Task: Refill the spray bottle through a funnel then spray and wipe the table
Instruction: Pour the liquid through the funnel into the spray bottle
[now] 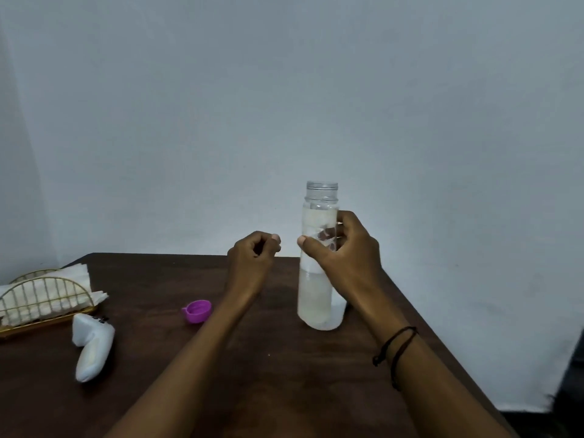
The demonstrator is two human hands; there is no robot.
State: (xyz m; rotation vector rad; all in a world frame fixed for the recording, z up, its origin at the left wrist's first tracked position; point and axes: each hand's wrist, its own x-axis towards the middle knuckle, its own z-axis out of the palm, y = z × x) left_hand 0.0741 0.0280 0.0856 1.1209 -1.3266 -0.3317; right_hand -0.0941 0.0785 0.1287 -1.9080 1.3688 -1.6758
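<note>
A clear plastic bottle [318, 298] stands upright on the dark wooden table [196, 368], uncapped and mostly full of cloudy liquid. My right hand [343, 248] grips its middle, thumb on the left side and fingers round the back. My left hand [252, 257] hovers just left of the bottle with its fingers curled and nothing in it. A purple cap [197, 311] lies open side up on the table to the left. No funnel is in view.
A white spray head [91, 346] lies on its side near the left. Behind it a gold wire holder [41, 301] holds white paper napkins. The table's right edge runs diagonally past my right forearm. A pale wall stands behind.
</note>
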